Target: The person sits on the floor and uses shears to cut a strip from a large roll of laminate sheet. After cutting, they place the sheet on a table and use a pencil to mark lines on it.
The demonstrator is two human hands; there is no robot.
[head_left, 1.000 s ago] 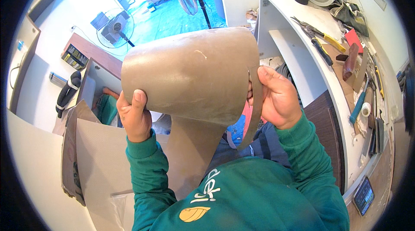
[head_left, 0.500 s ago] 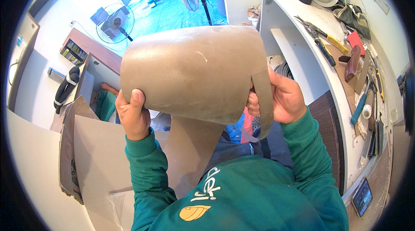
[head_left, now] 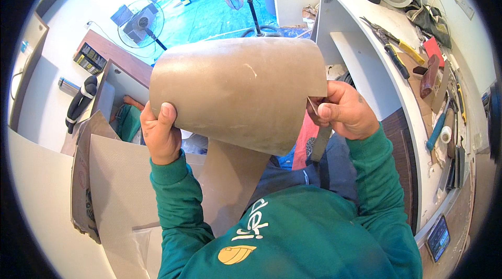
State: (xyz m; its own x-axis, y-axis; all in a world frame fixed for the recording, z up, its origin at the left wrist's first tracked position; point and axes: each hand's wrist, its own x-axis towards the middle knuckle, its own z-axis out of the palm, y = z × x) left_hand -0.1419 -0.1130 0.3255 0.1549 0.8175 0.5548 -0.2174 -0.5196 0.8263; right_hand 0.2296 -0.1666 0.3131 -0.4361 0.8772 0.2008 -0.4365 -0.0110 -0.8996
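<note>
A brown, flexible sheet bows outward in front of me, held up between both hands. My left hand grips its lower left edge, thumb on the front face. At the right edge, my right hand is closed in a pinch around a narrow strip of the same brown material. That strip hangs below the fingers, beside a notch in the sheet's edge. Whether it still joins the sheet behind the fingers is hidden. A pale scuff marks the sheet's upper front.
Pliers, a blue-handled tool and other hand tools crowd the white counter on the right. A phone lies near its front. Brown sheeting spreads lower left. Two fans stand beyond.
My right hand has turned and closed, folding the strip down and away from the sheet's right edge, where a notch now shows. My left hand keeps its hold.
</note>
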